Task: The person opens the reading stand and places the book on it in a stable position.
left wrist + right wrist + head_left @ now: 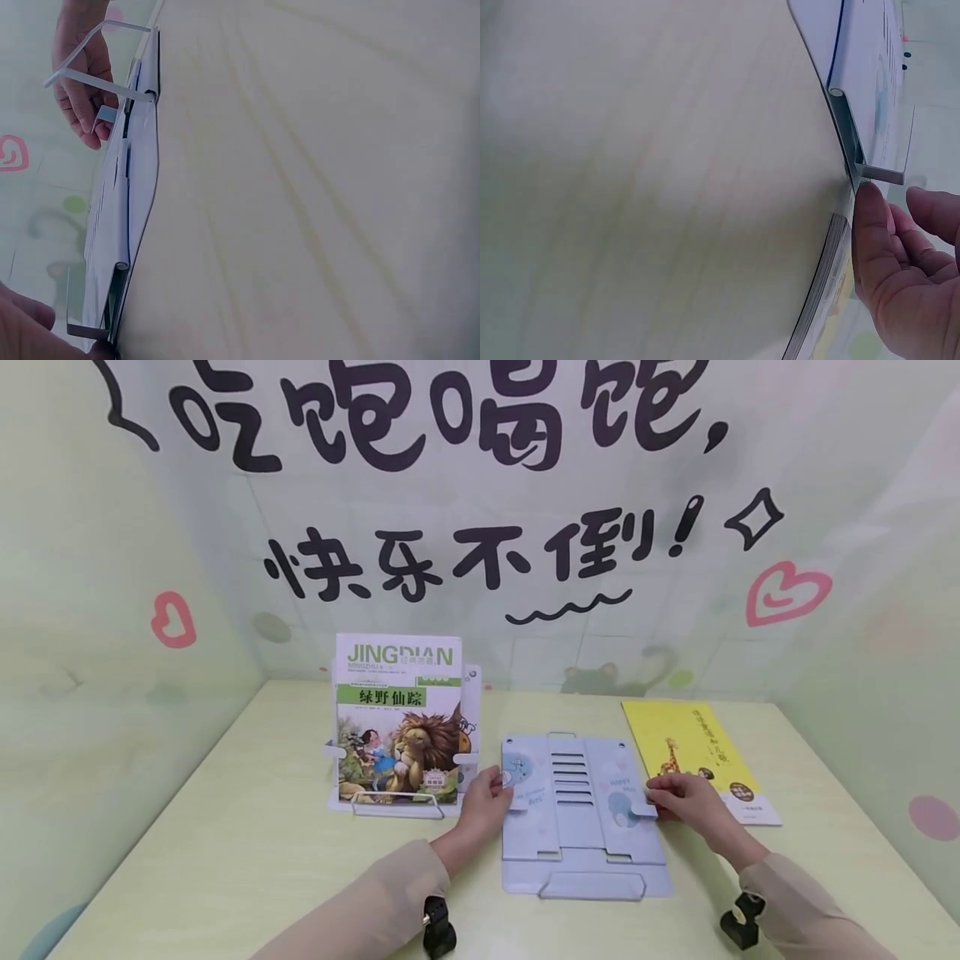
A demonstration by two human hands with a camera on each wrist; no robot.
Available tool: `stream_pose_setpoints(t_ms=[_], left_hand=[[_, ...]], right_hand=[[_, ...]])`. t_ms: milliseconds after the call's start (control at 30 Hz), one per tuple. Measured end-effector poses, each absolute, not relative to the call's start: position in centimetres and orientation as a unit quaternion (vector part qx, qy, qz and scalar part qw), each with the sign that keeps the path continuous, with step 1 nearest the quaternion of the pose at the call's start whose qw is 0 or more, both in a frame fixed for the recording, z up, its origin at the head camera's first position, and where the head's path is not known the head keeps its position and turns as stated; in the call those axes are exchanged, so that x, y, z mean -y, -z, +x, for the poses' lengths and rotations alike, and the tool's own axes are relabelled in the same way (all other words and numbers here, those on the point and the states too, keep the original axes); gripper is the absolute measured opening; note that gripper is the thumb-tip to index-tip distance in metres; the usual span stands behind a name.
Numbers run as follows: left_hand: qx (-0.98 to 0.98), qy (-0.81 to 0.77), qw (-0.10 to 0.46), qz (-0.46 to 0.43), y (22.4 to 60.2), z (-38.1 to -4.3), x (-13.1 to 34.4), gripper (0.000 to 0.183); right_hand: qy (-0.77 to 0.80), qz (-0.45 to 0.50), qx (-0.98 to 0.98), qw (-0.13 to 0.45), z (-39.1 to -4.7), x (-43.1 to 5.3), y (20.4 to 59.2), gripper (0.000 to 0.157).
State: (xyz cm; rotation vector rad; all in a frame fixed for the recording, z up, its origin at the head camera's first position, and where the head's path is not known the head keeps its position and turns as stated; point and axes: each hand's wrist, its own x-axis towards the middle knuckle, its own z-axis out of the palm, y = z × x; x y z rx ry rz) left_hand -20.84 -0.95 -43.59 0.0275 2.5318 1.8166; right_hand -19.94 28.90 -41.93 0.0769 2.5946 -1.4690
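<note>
A pale blue folding book stand lies flat on the table, with slots down its middle, side clips and a wire ledge at its near end. My left hand is at its left edge by the clip; in the left wrist view a fingertip meets the edge under that clip. On the opposite side my right hand has its fingers at the right clip. The right wrist view shows a fingertip against the edge below this clip, the thumb held apart from it.
To the left, a second stand props up a picture book with a lion cover. A yellow book lies flat at the right, close beside my right hand. Printed wall panels enclose the pale wooden table.
</note>
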Motion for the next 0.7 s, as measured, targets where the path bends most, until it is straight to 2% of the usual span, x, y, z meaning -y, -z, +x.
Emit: stream_pose_setpoints(t_ms=[400, 700], left_hand=[[-0.81, -0.585, -0.004, -0.05, 43.84, -20.65, 0.36, 0.046], [-0.788, -0.614, -0.039, -0.032, 43.66, -20.73, 0.21, 0.049]], right_hand=[[0.473, 0.045, -0.876, 0.086, -20.6, -28.43, 42.35, 0.031], [0.48, 0.045, -0.874, 0.07, -20.23, -28.64, 42.19, 0.036]])
